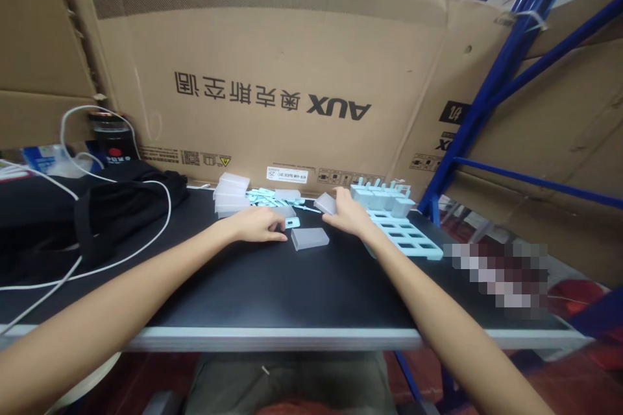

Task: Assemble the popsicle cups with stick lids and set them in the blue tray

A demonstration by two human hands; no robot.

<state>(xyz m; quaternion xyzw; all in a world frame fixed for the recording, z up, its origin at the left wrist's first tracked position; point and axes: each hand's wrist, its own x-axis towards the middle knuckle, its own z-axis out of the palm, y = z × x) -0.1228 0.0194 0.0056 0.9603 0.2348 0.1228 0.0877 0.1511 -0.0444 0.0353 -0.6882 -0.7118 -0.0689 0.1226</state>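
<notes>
My right hand grips a small translucent plastic box, held tilted just above the table. My left hand is low over the black tabletop, its fingers curled and the thumb apart from them. Right at its fingertips is a flat light-blue plastic piece with a dark opening; whether they touch it I cannot tell. A second translucent box lies on the table between my hands. Behind my left hand is a pile of light-blue pieces, beside several stacked translucent boxes.
At the right stands a light-blue slotted rack with several light-blue blocks at its back. A black bag, white cable and dark jar are at the left. A large cardboard sheet and blue shelf frame border the table.
</notes>
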